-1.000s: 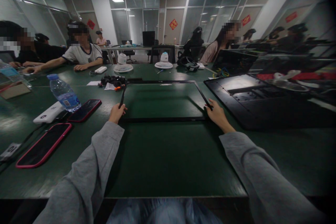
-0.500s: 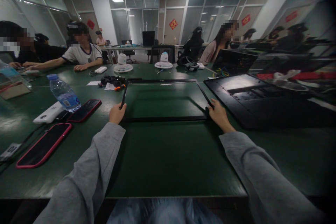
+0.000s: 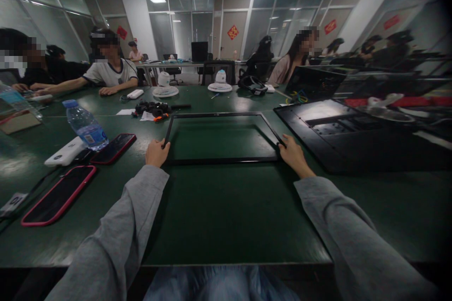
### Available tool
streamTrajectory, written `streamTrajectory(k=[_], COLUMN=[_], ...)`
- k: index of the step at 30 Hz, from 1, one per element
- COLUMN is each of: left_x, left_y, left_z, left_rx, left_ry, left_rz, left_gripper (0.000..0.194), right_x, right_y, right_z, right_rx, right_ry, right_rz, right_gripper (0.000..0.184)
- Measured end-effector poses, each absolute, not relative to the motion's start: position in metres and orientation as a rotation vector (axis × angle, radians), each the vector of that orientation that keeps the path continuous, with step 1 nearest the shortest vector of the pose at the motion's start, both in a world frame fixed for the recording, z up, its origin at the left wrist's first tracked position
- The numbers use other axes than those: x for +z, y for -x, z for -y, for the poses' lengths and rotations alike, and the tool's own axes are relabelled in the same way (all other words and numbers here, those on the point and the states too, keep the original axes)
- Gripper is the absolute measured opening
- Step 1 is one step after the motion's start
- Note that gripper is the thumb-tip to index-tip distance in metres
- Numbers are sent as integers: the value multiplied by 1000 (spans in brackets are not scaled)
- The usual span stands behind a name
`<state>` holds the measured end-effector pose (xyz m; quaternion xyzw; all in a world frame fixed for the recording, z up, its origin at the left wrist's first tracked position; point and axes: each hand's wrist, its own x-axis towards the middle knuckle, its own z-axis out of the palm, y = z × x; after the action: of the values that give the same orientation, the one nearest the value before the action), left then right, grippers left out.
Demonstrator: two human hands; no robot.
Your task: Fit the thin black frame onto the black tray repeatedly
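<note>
A thin black monitor bezel (image 3: 226, 160), a rectangular frame with an open middle, is held over the green table (image 3: 233, 216). My left hand (image 3: 157, 152) is closed around its left side, thumb on top. On the opposite side my right hand (image 3: 292, 154) grips the bezel's right edge, its fingers partly hidden. The far edge of the frame is tilted up a little, and its shadow falls on the tabletop inside the opening. To the right lies a large black panel (image 3: 353, 136) with a recessed section, likely a monitor's back cover.
Left of me are a water bottle (image 3: 84, 127), a white power bank (image 3: 67, 151) and two phones, one a red-edged phone (image 3: 60, 196). Beyond the bezel lie tangled black cables (image 3: 151, 109) and white fans (image 3: 165, 85). A person in a white shirt (image 3: 113, 73) sits across.
The bezel's far edge has dropped lower toward the table, uncovering a dark bar behind it. My left fingers have wrapped round the frame's side. Both hands have barely shifted.
</note>
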<state>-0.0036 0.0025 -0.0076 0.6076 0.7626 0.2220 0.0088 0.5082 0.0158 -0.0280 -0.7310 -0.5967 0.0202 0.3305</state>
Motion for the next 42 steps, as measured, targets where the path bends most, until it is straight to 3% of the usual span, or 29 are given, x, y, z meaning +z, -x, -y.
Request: streamTrajectory(k=[30,42], left_x=[-12,-1], left_y=[7,-1], left_z=[-6,1], left_rx=[578,968], left_ry=[-1954,-2062], left_rz=[-2372,-2392], left_gripper=[49,39], right_x=[-47,-32], right_y=[-525,-518], right_z=[-29,-22], right_rx=[70,-101], right_ry=[1799,1757], right_rz=[1596,1511], right_gripper=[53,36])
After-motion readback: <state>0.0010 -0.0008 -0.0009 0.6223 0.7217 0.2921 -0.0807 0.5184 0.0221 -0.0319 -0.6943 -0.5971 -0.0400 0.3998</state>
